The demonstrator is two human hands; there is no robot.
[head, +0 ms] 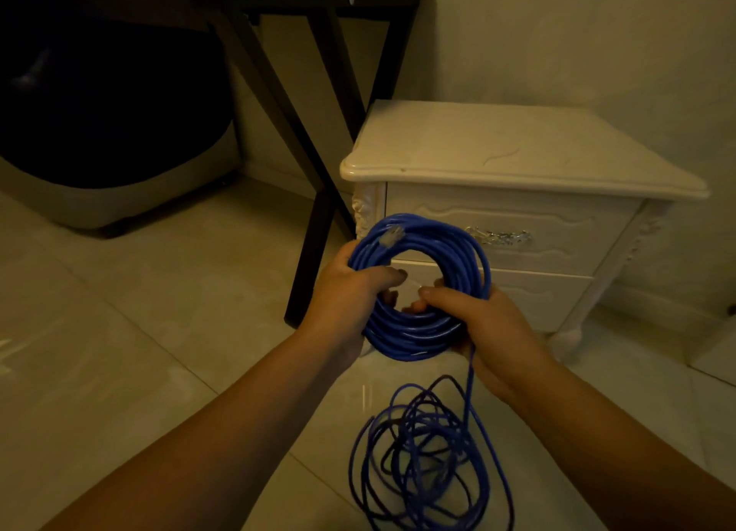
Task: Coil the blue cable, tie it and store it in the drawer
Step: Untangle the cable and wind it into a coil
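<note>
Blue cable (414, 333), partly wound into a round coil, held in the air in front of the nightstand (517, 148), level with its upper drawer (565, 228). A clear connector (392, 236) lies on the coil's upper left. The left hand (350, 291) grips the coil's left side, thumb laid across the strands. The right hand (494, 327) clamps the lower right side. One strand drops to a loose tangle (422, 463) on the tiled floor (159, 331) in front of the nightstand. The drawer is closed, with a metal handle (504, 236) on its front. Black table legs (275, 104) stand just left of the nightstand
</note>
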